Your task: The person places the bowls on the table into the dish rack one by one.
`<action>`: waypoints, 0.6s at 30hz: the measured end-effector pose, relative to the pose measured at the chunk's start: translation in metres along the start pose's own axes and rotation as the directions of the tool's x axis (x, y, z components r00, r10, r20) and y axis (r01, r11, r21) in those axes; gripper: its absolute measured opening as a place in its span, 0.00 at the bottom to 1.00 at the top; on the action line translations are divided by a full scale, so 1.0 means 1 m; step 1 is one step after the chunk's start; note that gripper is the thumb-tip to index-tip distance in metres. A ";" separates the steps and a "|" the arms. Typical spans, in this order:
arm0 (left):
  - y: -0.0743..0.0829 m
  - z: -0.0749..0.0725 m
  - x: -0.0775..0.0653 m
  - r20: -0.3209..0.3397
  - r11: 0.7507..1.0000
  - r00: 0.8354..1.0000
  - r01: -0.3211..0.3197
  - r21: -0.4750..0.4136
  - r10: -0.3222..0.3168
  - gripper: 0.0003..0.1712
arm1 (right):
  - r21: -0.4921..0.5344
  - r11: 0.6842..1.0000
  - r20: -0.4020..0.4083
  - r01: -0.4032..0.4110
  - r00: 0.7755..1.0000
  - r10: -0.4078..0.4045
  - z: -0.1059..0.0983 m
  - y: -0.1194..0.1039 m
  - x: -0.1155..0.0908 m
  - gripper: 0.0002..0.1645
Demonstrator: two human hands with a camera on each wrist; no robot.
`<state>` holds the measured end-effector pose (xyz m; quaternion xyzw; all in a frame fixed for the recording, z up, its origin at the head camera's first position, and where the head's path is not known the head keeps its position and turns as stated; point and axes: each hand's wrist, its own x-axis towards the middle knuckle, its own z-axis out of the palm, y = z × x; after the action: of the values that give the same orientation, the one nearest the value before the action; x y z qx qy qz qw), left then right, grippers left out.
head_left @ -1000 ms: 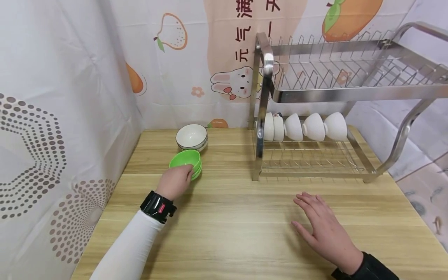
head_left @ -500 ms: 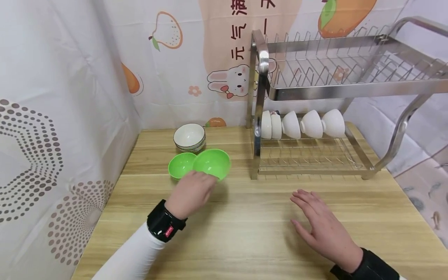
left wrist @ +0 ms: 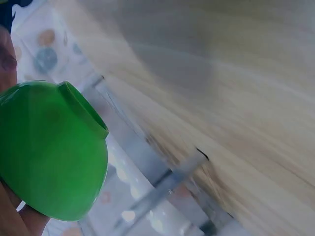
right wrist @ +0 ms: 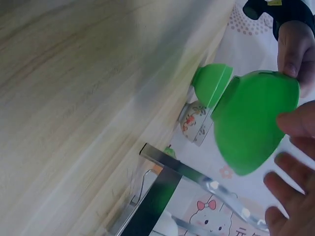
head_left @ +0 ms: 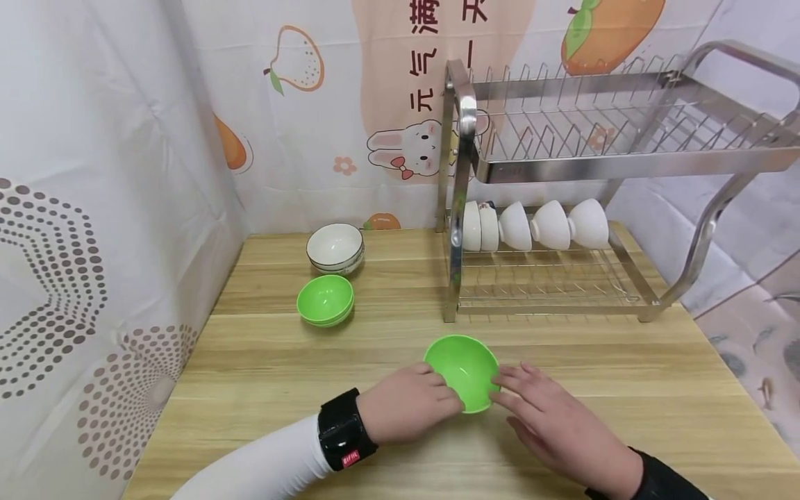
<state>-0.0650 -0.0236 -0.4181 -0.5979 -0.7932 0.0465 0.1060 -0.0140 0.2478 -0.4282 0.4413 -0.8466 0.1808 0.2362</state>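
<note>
A single green bowl is held above the tabletop at the front middle. My left hand grips its near-left rim, fingers curled over the edge. At the opposite side my right hand has its fingertips right at the rim; in the right wrist view its fingers are spread, with the thumb overlapping the bowl wall. The left wrist view shows the bowl's outer side and foot ring, tilted. More green bowls stand stacked at the left, in front of a stack of white dark-rimmed bowls.
A two-tier metal dish rack stands at the back right. Several white bowls lean on edge along its lower tier. The wooden table is bordered by printed curtains at the left and back.
My left hand has lifted one green bowl off the stack and carried it right and nearer to me. My right hand has shifted slightly, bringing its fingers to the bowl's rim.
</note>
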 end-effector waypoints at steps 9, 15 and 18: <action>0.014 0.002 0.007 0.000 0.997 0.997 -0.071 0.008 0.071 0.11 | 0.064 0.993 0.032 0.102 0.994 -0.104 0.007 -0.004 -0.003 0.23; 0.016 0.001 0.007 -0.009 0.997 0.997 -0.071 -0.004 0.071 0.10 | 0.059 0.993 0.049 0.106 0.993 -0.109 0.008 -0.003 -0.003 0.23; 0.016 0.001 0.008 -0.007 0.998 0.998 -0.068 -0.009 0.068 0.09 | 0.060 0.993 0.055 0.101 0.993 -0.104 0.009 -0.002 -0.004 0.23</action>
<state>-0.0519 -0.0113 -0.4217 -0.6253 -0.7721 0.0443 0.1044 -0.0120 0.2450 -0.4374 0.4958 -0.8238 0.1798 0.2078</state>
